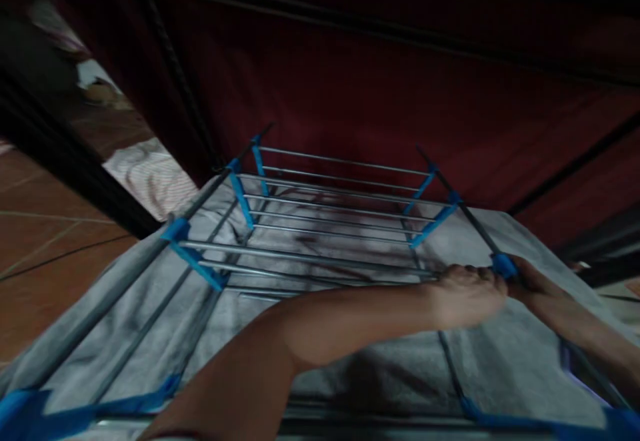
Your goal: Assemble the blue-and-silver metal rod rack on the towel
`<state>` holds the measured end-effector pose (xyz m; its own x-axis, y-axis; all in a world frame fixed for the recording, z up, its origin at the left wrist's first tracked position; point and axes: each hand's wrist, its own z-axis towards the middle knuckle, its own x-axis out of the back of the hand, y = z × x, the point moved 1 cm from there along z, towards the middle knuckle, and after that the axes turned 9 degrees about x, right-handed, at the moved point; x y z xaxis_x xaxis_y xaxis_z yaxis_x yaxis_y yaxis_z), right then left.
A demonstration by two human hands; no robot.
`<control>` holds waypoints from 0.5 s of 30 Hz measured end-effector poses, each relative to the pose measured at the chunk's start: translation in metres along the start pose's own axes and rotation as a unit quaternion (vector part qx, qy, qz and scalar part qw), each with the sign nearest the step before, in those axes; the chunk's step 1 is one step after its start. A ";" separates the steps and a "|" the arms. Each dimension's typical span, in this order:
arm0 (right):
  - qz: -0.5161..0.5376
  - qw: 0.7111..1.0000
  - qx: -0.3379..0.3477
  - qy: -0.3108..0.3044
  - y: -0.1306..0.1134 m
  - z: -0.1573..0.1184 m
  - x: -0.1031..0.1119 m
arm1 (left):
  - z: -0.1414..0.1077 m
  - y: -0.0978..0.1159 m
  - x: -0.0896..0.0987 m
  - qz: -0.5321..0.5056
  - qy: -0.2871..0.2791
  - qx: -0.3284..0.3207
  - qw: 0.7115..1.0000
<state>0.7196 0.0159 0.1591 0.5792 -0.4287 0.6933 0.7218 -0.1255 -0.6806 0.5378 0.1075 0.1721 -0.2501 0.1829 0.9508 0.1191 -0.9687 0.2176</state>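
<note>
A rack (310,258) of grey metal tubes and bright blue joints lies over a grey cloth (505,367), its far end close to the cloth's far edge and its near end running out of the bottom of the view. Thin crossbars span it in groups, between a left side tube (110,301) and a right side tube (477,224). Blue brackets hold the crossbar ends, and the bare tips of the side tubes stick out past the farthest brackets.

The left hand (470,296) reaches across to the right side of the rack, fingers curled closed over the right end of a crossbar, just beside a blue joint (504,265). The right hand (533,281) is closed around the right side tube, at the same joint; part of its grip is hidden.

The cloth is wrinkled, most clearly toward its far left corner. Beyond its far edge hangs dark red fabric (325,101) with black edging. To the left, past a black bar (60,154), a striped cloth (150,177) and a thin dark cable (65,252) lie on an orange-brown tiled floor (30,314). The room is dim.
</note>
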 end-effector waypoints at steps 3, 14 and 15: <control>-0.024 1.000 -0.008 -0.011 0.023 0.008 0.000 | 0.010 -0.002 -0.009 -0.029 0.011 0.034 0.999; -0.008 0.998 -0.003 -0.059 -0.036 0.006 -0.009 | 0.014 -0.010 0.018 -0.099 -0.064 0.133 0.984; -0.005 0.998 -0.010 -0.057 -0.037 0.006 -0.009 | 0.014 -0.010 0.020 -0.097 -0.069 0.136 0.984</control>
<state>0.6894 0.0298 0.1793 0.6119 -0.3237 0.7217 0.7211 -0.1467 -0.6771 0.5448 0.1237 0.1924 -0.1634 0.3986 0.9024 0.3394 -0.8362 0.4308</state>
